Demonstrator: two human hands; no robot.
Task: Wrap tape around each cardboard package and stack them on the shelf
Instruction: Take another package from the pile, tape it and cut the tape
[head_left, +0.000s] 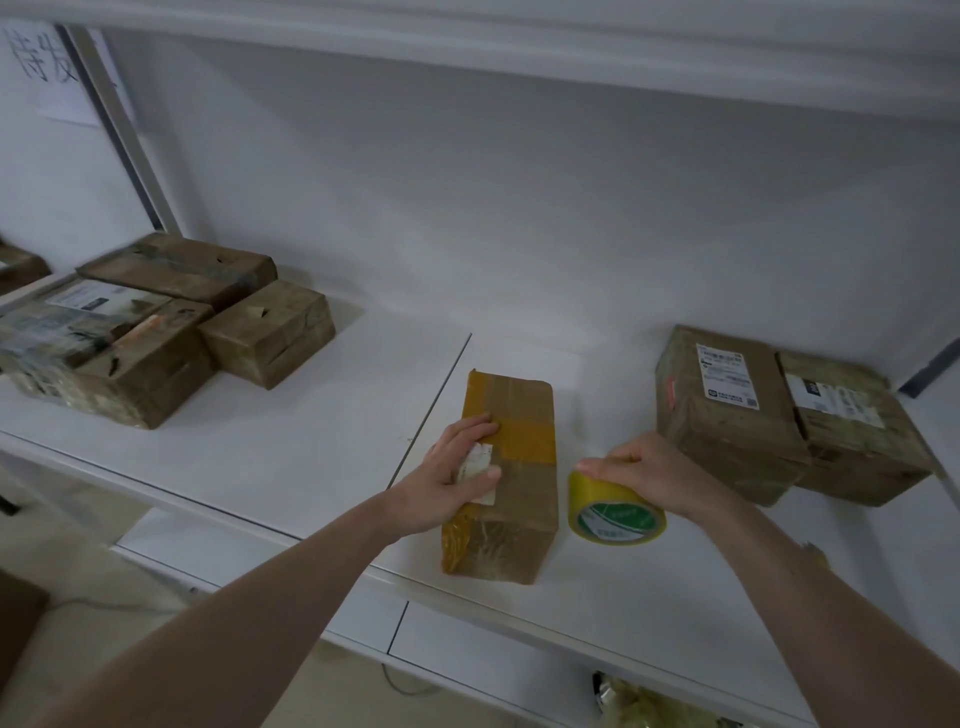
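Open white shelf surface (311, 431) between far-left cluster of brown taped cardboard boxes (171, 322) and central long brown box (506, 467). Narrow gap right of it, blocked near by yellow tape roll (615, 512). Further right, two labelled brown boxes (779, 410).

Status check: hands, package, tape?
Left hand flat on long package. Right hand grips yellow tape roll beside it. Nothing in the way.

Left hand (457, 470) and right hand (649, 473): both bare, without gloves, rings or watch; forearms uncovered to the frame's lower edge, no sleeves in view.
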